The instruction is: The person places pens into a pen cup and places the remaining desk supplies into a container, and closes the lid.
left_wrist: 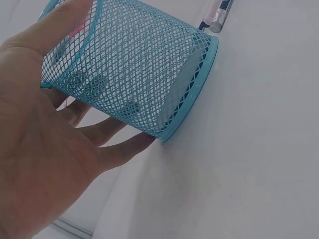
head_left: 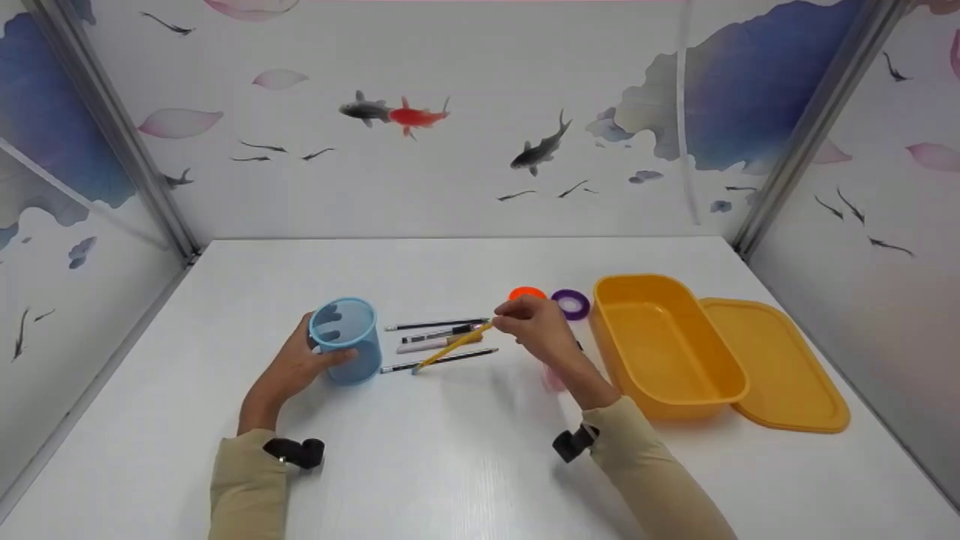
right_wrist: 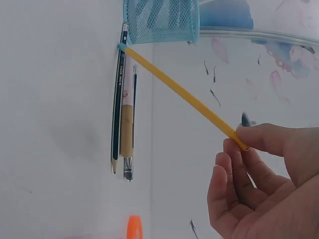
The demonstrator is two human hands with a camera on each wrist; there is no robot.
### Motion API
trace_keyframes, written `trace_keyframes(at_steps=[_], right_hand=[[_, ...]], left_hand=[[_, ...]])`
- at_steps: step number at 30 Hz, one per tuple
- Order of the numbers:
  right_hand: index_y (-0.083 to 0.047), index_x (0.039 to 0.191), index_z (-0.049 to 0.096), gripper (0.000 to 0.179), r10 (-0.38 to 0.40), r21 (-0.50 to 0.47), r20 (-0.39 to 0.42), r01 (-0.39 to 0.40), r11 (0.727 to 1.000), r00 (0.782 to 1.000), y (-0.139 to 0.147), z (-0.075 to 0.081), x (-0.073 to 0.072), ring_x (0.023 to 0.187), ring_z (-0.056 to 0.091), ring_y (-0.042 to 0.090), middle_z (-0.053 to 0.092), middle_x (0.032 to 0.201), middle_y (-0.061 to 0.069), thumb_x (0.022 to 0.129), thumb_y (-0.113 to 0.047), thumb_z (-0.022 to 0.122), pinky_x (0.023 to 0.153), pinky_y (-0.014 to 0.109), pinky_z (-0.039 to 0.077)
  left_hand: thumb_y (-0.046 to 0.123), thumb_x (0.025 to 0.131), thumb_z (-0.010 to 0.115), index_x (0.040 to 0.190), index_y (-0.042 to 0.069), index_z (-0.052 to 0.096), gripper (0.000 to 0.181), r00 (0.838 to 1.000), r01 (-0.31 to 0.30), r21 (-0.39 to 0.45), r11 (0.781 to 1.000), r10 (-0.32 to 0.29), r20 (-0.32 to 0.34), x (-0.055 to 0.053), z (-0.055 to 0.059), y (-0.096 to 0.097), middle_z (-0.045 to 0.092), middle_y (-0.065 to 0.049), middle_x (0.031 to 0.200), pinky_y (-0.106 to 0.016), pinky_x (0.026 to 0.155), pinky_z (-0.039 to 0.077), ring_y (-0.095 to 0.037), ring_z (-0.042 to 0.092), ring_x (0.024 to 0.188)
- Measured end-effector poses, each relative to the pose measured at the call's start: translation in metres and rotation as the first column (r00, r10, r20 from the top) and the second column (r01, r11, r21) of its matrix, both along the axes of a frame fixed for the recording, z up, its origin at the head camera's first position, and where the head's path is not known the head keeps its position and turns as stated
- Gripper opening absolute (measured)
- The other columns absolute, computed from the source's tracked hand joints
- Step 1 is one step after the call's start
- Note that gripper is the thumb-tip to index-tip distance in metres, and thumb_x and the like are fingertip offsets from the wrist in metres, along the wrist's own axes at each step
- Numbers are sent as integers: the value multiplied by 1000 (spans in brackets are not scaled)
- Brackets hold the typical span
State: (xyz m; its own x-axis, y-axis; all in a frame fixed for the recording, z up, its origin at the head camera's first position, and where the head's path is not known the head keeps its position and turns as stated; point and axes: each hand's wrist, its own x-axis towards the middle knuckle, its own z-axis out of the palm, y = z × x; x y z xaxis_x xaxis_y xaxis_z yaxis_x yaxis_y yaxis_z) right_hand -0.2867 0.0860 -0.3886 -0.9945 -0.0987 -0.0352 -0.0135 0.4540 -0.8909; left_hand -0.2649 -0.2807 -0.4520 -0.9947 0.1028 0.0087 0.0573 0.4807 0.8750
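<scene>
My left hand (head_left: pixel 294 365) grips a light blue mesh pen cup (head_left: pixel 361 363), its thumb on the near side and its fingers round the far side. The cup's mouth faces up and towards me. Between thumb and fingertips my right hand (head_left: pixel 541 330) pinches a yellow pencil (right_wrist: pixel 184 97) by one end. The pencil slants down to the left, its light blue end over the other writing tools. Beneath it lie a dark pencil (right_wrist: pixel 118 104), a pink and tan pen (right_wrist: pixel 127 129) and more slim pens and pencils, all to the right of the cup.
An orange ring (head_left: pixel 527 293) and a purple tape roll (head_left: pixel 571 304) lie behind my right hand. A pink item (head_left: pixel 553 379) is partly hidden by my right forearm. A yellow box (head_left: pixel 652 409) stands at the right, with its lid (head_left: pixel 795 367) beside it.
</scene>
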Motion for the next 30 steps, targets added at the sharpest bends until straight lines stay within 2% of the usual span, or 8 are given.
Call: trace_keyframes(at_steps=[6,9,12,19,23,30], right_hand=[[-9,107,71,18,-37,-126,-55,30,992,998,-2,12,4,95,66,24,71,105,8,92,-18,73,79,21,57],[-10,108,71,18,-40,-166,-86,26,986,996,-4,24,8,93,64,20,70,103,7,92,-20,73,80,20,56],[-10,108,71,18,-34,-196,-129,8,980,991,-6,39,13,95,65,22,70,102,6,93,-21,73,84,21,58],[-7,109,71,20,-41,-280,-261,-34,959,965,-15,68,24,92,65,20,71,103,8,93,-20,72,86,22,59],[-6,109,71,20,-46,-321,-307,-58,945,951,-24,75,27,88,64,18,71,101,8,93,-17,72,81,18,58],[-5,107,71,16,-17,-343,-365,-118,932,931,-42,78,27,83,62,14,70,96,6,93,-13,72,75,17,57]], left_hand=[[33,89,75,157,4,10,99,1000,14,15,1000,-14,1,0,-1,1,25,-22,162,-62,124,18,-45,18,153],[31,89,75,157,3,10,97,1000,26,23,999,-26,-5,1,1,3,26,-23,161,-62,124,18,-45,19,153],[32,89,75,156,3,11,97,1000,23,23,999,-23,-6,1,0,2,26,-23,160,-62,124,18,-45,19,153],[34,88,75,156,5,12,98,1000,12,19,1000,-12,1,-1,-2,1,27,-21,161,-60,125,18,-43,20,153],[35,88,75,156,4,12,98,1000,12,13,1000,-12,1,0,-1,2,27,-22,161,-61,125,18,-44,20,153],[35,88,76,156,6,12,98,1000,9,18,1000,-9,19,-2,-2,0,27,-21,160,-61,125,19,-43,20,153]])
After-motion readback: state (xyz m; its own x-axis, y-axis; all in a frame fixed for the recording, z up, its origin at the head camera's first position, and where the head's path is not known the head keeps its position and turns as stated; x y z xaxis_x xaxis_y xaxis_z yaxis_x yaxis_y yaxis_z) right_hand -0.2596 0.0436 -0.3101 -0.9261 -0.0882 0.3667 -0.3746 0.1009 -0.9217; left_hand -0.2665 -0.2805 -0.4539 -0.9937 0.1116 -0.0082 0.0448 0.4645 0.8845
